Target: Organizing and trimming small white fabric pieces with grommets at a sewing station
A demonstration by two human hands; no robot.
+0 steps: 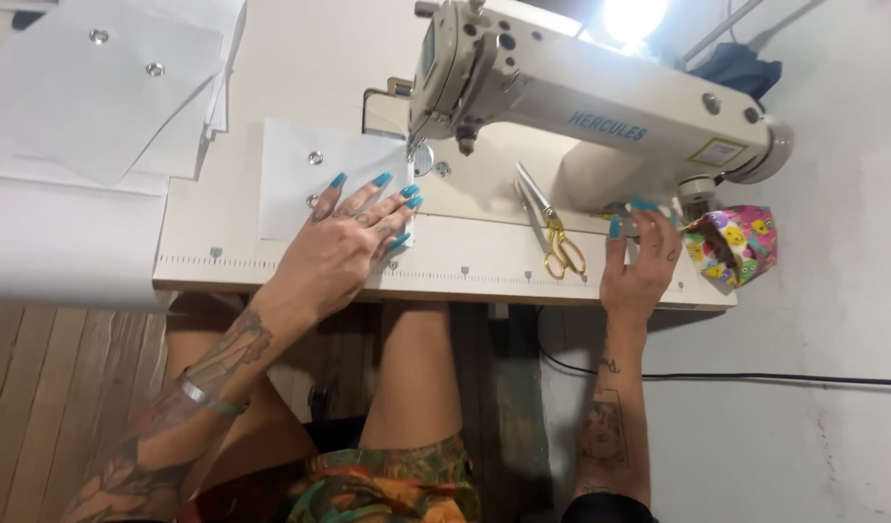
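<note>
A long pale surface with a printed ruler along its near edge carries everything, and both hands rest on it, well apart from each other. The cream sewing machine stands beyond and between the hands, its needle end toward the left hand and its handwheel end above the right hand. Far to the left of the left hand lies a stack of white sheets with metal eyelets, hanging over the surface's edge.

Under the left hand lies a white fabric piece with two metal eyelets, its right edge reaching the foot of the machine. The hand lies flat on it, fingers spread and pressing down, long turquoise nails pointing toward the needle; nothing is gripped.

Just to the right of the right hand sits a small colourful patterned fabric bag, beside the handwheel. The right hand lies at the surface's right end by the machine base, fingers bent upward toward the machine; whether it holds anything I cannot tell.

Between the hands, nearer the right one, lie scissors with gold handles, blades pointing away toward the machine, untouched.
</note>
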